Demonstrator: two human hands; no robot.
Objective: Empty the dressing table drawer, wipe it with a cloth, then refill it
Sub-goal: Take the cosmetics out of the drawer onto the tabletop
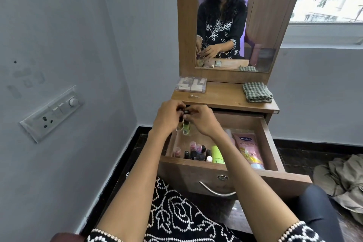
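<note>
Emptying is judged to be the step in hand, although refilling cannot be ruled out from one view. Several small nail polish bottles (185, 125) are held by their caps above the back-left corner of the open drawer (231, 167), pinched between the left hand (169, 114) and the right hand (200, 120). More bottles, a green tube (217, 154) and a pink Vaseline tube (248, 148) are seen lying in the drawer. The checked cloth (257, 92) is folded on the tabletop (222, 96), near a clear plastic box (191, 84). A steady carry to the tabletop is called for next, the bottles being kept upright.
</note>
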